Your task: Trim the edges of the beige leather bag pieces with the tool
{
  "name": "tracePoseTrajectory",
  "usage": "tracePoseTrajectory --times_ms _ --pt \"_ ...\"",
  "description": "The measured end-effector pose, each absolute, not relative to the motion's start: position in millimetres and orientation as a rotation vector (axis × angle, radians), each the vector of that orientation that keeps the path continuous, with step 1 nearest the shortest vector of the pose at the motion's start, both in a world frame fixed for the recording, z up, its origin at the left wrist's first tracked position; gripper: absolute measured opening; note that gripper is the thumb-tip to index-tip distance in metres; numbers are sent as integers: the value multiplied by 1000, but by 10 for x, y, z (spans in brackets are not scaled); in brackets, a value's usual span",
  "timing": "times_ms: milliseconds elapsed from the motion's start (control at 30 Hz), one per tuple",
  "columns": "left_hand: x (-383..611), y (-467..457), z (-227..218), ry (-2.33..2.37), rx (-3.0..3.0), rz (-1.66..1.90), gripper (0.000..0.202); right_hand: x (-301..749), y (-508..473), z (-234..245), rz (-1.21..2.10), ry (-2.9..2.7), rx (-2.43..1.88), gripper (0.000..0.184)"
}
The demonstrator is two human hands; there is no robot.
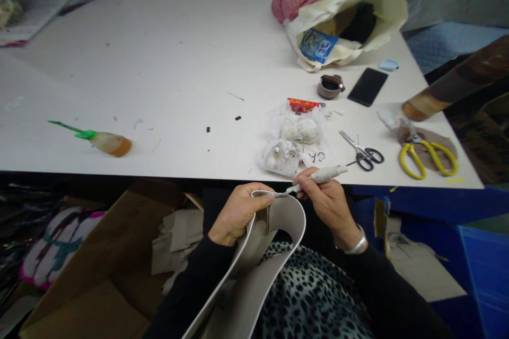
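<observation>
In front of the table edge, my left hand [242, 209] pinches the rim of a long, pale grey bent strip of sheet material [286, 217], thumb on the inner face. The strip curls into a loop at the top and runs down over my lap. My right hand [328, 198] is closed around a white pen-like tool with a corded end [328, 174]. Its tip touches the strip's upper rim, close beside my left thumb. On the table just beyond lie plastic bags of whitish material [284, 156]. Scissors with black handles [363, 153] rest near the tool's rear end.
Yellow-handled pliers [427, 156], a phone [368, 86], a small round container [331, 86] and a cream bag [382, 5] occupy the table's right side. A green-tipped glue bottle [109, 143] lies at left. Below the table stand a cardboard box [91, 254] and a blue bin [485, 265].
</observation>
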State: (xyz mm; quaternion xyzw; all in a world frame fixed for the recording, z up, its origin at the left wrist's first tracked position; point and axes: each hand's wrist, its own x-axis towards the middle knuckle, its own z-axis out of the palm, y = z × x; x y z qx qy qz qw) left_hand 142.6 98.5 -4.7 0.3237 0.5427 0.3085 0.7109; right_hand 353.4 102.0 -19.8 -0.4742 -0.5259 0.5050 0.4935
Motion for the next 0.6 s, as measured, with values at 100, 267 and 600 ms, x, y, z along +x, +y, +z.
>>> tracePoseTrajectory --times_ms 100,267,600 --pt "1453 980 -44 1232 748 691 31 3521 1030 -206 1230 -1296 -1149 34" --pt "1495 957 -61 1265 793 744 28 3515 1024 -254 1225 -1324 -1142 31" --pt "1510 944 -144 1207 621 780 36 3761 978 10 974 -1900 -872 6"
